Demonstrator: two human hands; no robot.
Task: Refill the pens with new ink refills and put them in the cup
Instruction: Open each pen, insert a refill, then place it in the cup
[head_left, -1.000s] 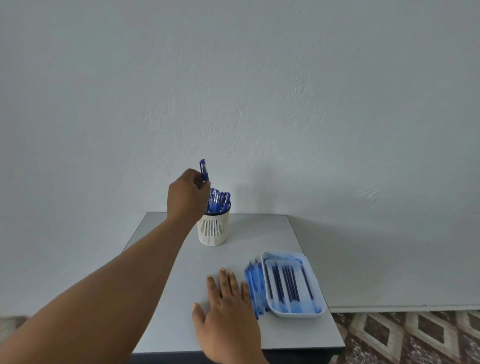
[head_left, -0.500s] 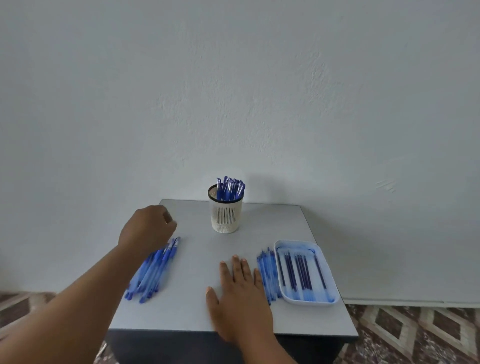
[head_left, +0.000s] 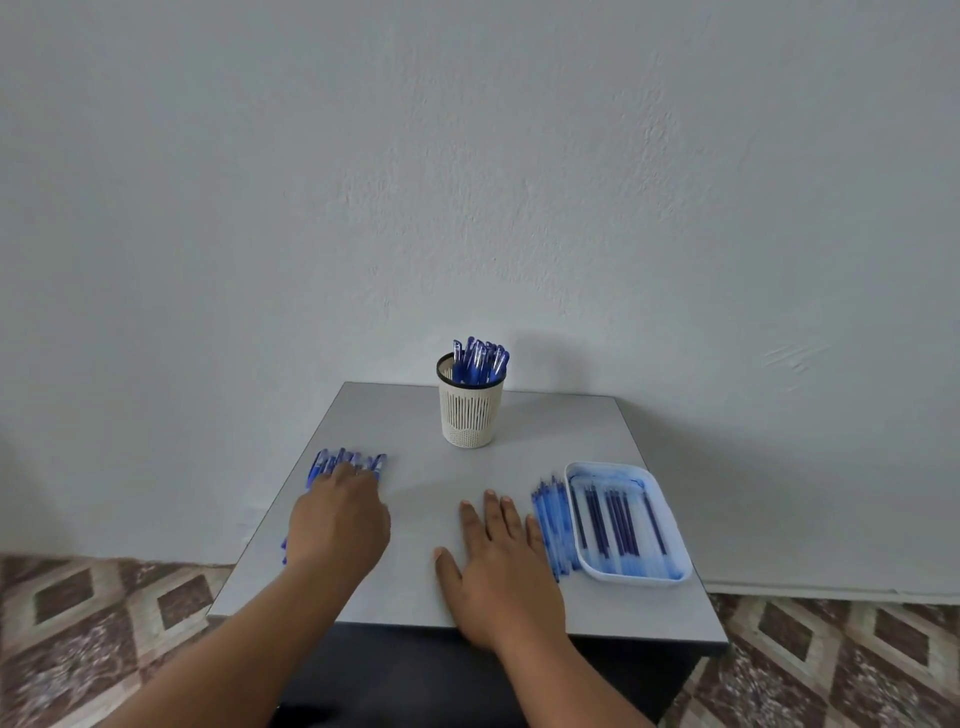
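The pens (head_left: 347, 461) waiting for refills lay in a loose row along the left edge of the table (head_left: 519, 452), blue caps pointing toward the wall, and the left hand (head_left: 337, 525) was over them, covering most of the row; its fingers reached down onto the barrels, but from where I stood I could not tell whether they had closed on one or only rested there. It looked like the picking-up step: one pen to be singled out, then opened so a fresh insert could go in. That called for a pinch on a single barrel without scattering its neighbours off the edge. The right hand (head_left: 498, 561) lay flat on the tabletop, fingers spread, holding nothing, just beside a second bundle of pale blue pieces (head_left: 553, 525) that touched the ink-stained white tray (head_left: 670, 577) of dark refills (head_left: 615, 519). At the back stood the slotted cup (head_left: 470, 410), upright, already crowded with capped pens (head_left: 478, 358).
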